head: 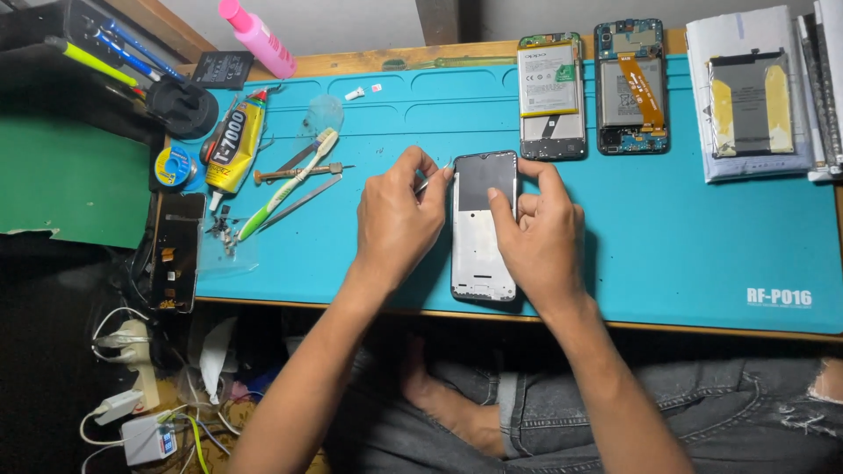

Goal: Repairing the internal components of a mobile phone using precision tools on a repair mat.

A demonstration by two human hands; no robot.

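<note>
At frame centre, the right hand point(537, 230) pins the phone frame point(483, 230) flat on the teal surface point(702, 219), its grip clamped on it. The left hand point(399, 215) pinches tweezers point(432, 180) at its top edge, seemingly working a small part; steadiness matters.

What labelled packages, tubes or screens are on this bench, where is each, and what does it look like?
Phone frame: mat centre, between both hands, white with dark screen part on top.
Glue tube: left, yellow, black lettering.
Pink bottle: top left.
Battery label: open phone, top centre, white.
</note>
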